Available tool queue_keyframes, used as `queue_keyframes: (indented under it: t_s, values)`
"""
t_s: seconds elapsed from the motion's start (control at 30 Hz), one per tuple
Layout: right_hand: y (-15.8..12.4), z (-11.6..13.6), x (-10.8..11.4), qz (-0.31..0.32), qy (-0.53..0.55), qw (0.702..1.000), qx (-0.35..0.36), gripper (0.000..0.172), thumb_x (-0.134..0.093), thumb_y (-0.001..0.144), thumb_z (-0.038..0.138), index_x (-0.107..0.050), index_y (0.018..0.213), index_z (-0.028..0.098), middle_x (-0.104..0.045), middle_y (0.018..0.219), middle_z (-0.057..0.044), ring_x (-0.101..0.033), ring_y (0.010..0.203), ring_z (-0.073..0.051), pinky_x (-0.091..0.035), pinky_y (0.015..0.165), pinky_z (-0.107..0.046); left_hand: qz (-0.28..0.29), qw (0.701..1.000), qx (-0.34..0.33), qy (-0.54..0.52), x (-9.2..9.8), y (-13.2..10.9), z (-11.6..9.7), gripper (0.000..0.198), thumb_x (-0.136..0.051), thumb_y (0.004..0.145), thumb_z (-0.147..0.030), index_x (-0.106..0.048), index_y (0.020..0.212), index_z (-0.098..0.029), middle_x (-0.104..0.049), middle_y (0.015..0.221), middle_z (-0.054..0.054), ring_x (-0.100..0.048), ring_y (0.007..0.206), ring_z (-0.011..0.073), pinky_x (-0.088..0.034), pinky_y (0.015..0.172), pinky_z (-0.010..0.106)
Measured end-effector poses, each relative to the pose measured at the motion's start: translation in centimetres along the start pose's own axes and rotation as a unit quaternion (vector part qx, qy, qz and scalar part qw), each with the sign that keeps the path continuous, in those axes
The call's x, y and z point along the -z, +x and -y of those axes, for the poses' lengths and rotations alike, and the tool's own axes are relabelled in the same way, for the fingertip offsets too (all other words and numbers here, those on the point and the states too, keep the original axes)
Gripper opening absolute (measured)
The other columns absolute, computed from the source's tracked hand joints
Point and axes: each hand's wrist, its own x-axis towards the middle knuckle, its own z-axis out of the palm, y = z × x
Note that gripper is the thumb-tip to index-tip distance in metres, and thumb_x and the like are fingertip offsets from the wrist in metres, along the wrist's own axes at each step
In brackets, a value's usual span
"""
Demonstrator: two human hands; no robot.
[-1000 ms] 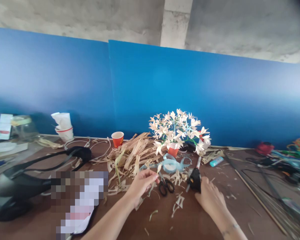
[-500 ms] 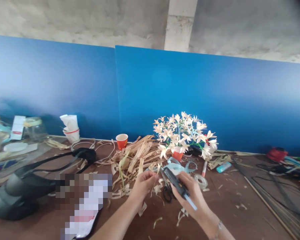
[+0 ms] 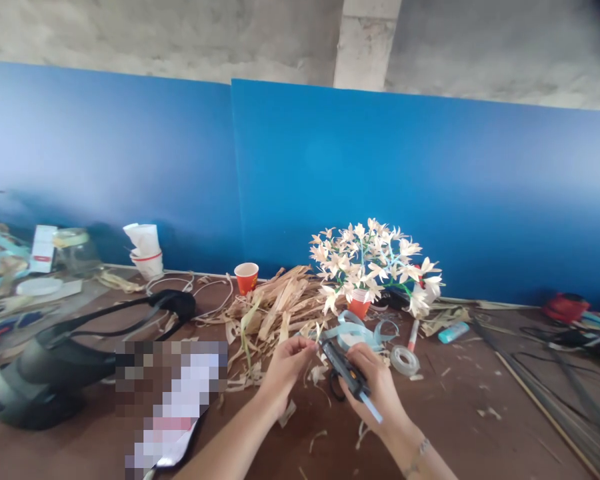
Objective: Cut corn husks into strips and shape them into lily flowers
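**Left hand** (image 3: 286, 373): fingertips (image 3: 307, 344) pinched together above the desk, just beside the glue gun's nose; anything held between them is too thin to make out.

**Right hand** (image 3: 375, 387): closed around a black hot glue gun (image 3: 343, 367), grasping it firmly.

**Glue gun:** lies across the right palm, tilted, its nose toward the left hand and a pale stick of glue (image 3: 372, 407) jutting out below the hand.

**Beneath the hands:** black-handled scissors (image 3: 337, 390) lie partly hidden under the right hand, amid dried corn husk scraps (image 3: 275, 313) on a brown wooden desk (image 3: 460, 407).

**Just beyond:** a loop of pale blue ribbon (image 3: 353, 333) and a clear tape roll (image 3: 405, 361) sit near the right hand.

**Farther back:** cream husk flowers (image 3: 375, 260) stand in an orange paper cup (image 3: 359, 308) against a blue wall (image 3: 130, 167).

**Right wrist:** a thin bracelet (image 3: 417, 457).
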Motion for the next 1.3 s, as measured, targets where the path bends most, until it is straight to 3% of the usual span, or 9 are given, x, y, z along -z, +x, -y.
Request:
queue_keyframes:
  t_s: [0.87, 1.03, 1.17, 1.3]
  values:
    - [-0.1, -0.4, -0.1, 0.008, -0.010, 1.000, 0.007, 0.015, -0.047, 0.065, 0.006, -0.045, 0.067, 0.021, -0.050, 0.073, -0.003, -0.051, 0.066, -0.017, -0.041, 0.061, -0.026, 0.023, 1.000, -0.010, 0.002, 0.3, 0.2, 0.3, 0.038, -0.071, 0.059, -0.048, -0.054, 0.064, -0.014, -0.030, 0.038, -0.011, -0.019, 0.036, 0.0024, -0.012, 0.037, 0.018]
    - [0.0, -0.3, 0.5, 0.022, -0.029, 0.998, -0.045, 0.011, -0.049, 0.068, 0.011, -0.048, 0.071, 0.021, -0.056, 0.071, -0.002, -0.054, 0.064, -0.018, -0.038, 0.057, -0.026, 0.036, 0.999, -0.020, 0.012, 0.2, -0.1, 0.0, 0.038, -0.072, 0.057, -0.047, -0.055, 0.065, -0.014, -0.032, 0.041, -0.010, -0.021, 0.037, 0.0024, -0.013, 0.038, 0.018]
    - [-0.4, -1.3, 2.8, 0.069, -0.061, 0.988, -0.120, 0.013, -0.052, 0.068, 0.017, -0.051, 0.079, 0.022, -0.061, 0.068, -0.001, -0.058, 0.063, -0.019, -0.037, 0.055, -0.025, 0.012, 1.000, -0.019, 0.021, 0.2, -0.2, -0.2, 0.039, -0.071, 0.056, -0.049, -0.056, 0.065, -0.014, -0.031, 0.041, -0.010, -0.021, 0.039, 0.0030, -0.012, 0.040, 0.019]
    - [-1.5, -3.7, 5.3, 0.122, -0.138, 0.956, -0.227, 0.028, -0.055, 0.060, 0.015, -0.052, 0.088, 0.021, -0.065, 0.088, -0.007, -0.061, 0.084, -0.025, -0.042, 0.066, -0.029, -0.014, 1.000, -0.017, 0.019, 0.4, -0.1, -0.5, 0.037, -0.072, 0.056, -0.047, -0.055, 0.064, -0.014, -0.031, 0.043, -0.009, -0.021, 0.041, 0.0034, -0.012, 0.042, 0.019]
